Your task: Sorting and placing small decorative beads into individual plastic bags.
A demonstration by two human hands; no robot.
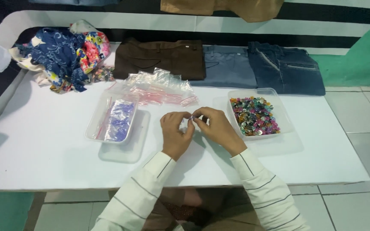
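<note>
My left hand and my right hand meet over the middle of the white table. Together they pinch a small clear plastic bag between the fingertips. What is inside the bag is too small to tell. A clear tub of colourful buttons stands just right of my right hand. Left of my left hand stands another clear tub holding filled small bags with blue pieces, set on its lid. A heap of empty clear zip bags lies just beyond my hands.
Folded trousers lie along the table's far edge: brown, grey-blue and dark denim. A bundle of patterned blue and floral cloth sits at the far left. Tiled floor runs to the right.
</note>
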